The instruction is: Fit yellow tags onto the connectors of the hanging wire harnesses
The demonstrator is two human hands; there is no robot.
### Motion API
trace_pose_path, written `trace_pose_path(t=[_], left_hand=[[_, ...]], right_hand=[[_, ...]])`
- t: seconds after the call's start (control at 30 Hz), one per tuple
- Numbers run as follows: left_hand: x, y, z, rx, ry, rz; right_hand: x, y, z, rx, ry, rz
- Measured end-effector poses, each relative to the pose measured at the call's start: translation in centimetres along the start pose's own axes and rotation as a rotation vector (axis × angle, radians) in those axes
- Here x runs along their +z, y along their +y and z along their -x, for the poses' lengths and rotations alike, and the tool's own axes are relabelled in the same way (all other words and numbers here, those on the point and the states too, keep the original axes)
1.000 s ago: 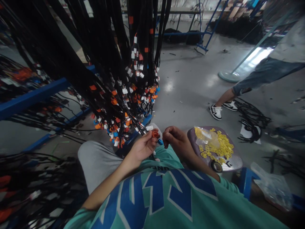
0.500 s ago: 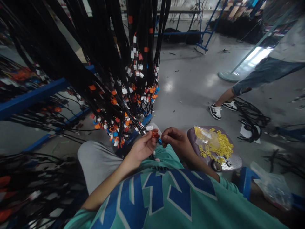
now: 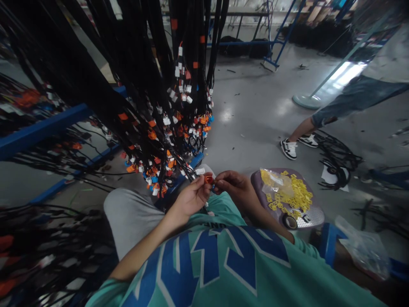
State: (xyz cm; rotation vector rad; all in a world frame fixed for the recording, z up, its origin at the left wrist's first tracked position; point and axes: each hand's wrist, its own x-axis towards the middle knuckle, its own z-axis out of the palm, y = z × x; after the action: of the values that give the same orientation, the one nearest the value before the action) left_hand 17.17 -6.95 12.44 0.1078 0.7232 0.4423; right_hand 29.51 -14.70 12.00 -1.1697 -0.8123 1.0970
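Between the thumb and fingers of my left hand [image 3: 194, 197] is an orange wire connector [image 3: 208, 179], its open face turned up towards me. My right hand [image 3: 232, 184] is closed in a pinch right beside that connector, fingertips at its right edge. Whatever the pinch holds is too small and hidden to make out; a trace of blue shows by the fingertips. A white connector [image 3: 200, 171] on a wire lies just above my left fingertips. Both hands are over my lap, in front of a hanging bundle of black wire harnesses [image 3: 159, 55].
Many orange, white and blue connectors [image 3: 156, 170] hang at the harness ends, by a blue metal frame [image 3: 57, 128]. To the right, a stool [image 3: 255, 179] bears yellow plastic pieces [image 3: 298, 192] and a tape roll [image 3: 290, 221]. Another person's legs [image 3: 306, 125] stand beyond.
My right fingertips have moved slightly left, up against the orange connector. The blue piece that showed below them is now mostly hidden. My left hand has barely moved.
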Motion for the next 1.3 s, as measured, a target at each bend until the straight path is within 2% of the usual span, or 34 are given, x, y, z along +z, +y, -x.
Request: trace_pose_path(t=[0.17,0.4,0.83,1.0,1.2,1.3], left_hand=[[-0.2,-0.4,-0.3,0.006,-0.033,-0.028],[-0.8,-0.6,-0.5,0.023,-0.102,-0.067],[-0.3,-0.6,-0.2,0.050,-0.003,-0.085],[-0.5,-0.5,-0.3,0.065,-0.016,-0.166],[-1.6,-0.9,-0.9,0.170,-0.060,-0.232],[-2.1,-1.1,-1.2,0.186,-0.076,-0.283]], right_hand=[[0.6,0.4,-0.2,-0.160,0.057,0.157],[1.2,1.3,-0.4,-0.168,0.049,0.199],[0.9,1.4,-0.4,-0.262,0.078,0.370],[0.9,1.8,-0.5,-0.195,0.059,0.267],[0.4,2.2,-0.7,-0.012,-0.073,0.087],[0.3,2.4,-0.7,0.032,-0.103,-0.012]])
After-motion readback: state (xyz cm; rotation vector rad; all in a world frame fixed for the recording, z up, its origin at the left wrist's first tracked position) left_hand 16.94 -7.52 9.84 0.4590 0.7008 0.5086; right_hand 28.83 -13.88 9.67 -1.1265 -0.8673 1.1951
